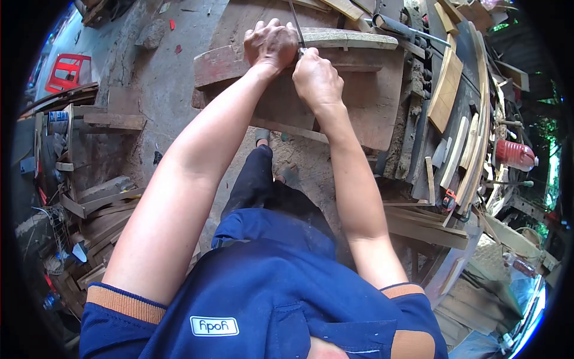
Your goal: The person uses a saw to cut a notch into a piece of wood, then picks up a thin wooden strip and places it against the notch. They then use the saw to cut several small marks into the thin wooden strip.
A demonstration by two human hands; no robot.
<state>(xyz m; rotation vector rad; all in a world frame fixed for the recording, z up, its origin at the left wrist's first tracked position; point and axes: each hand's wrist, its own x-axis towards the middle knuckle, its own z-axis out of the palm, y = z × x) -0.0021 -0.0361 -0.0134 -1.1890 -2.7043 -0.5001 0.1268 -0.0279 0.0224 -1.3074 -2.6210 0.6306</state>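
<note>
At the top centre, my left hand (271, 45) presses down on a wooden piece (216, 66), its fingers curled over the wood. Just right of it, my right hand (318, 79) is closed round the end of a thin dark tool (296, 23), whose narrow length runs up past my left hand. The tool's handle is mostly hidden in my fist. A pale curved wooden piece (353, 40) lies to the right of the tool, on the wooden workbench (365, 113).
A red plastic chair (67, 73) stands at the upper left. Wood scraps (113, 121) are piled on the left. Long boards (445, 90), a red bottle (515, 155) and an orange-black tape measure (448, 199) are on the right. My feet are below the bench.
</note>
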